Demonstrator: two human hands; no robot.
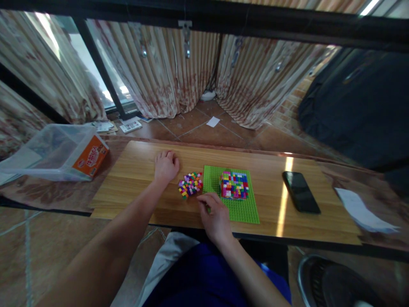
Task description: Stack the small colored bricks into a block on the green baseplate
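My left hand (166, 167) rests palm down on the wooden table, its fingers lying loosely on the surface and holding nothing that I can see. Just to its right is a loose pile of small multicoloured building bricks (190, 185). A green baseplate (239, 213) lies beside the pile, and on it stands a block built of many coloured bricks (234, 186). My right hand (214, 215) is over the plate's near left corner, close to the pile. Its thumb and forefinger are pinched together; whatever is between the tips is too small to make out.
A black phone (300, 192) lies on the table's right side, with white paper (364, 211) beyond it. At the far left stands a clear plastic bin (60, 149) with an orange label. A stool or fan-like round object (335, 281) is at the lower right.
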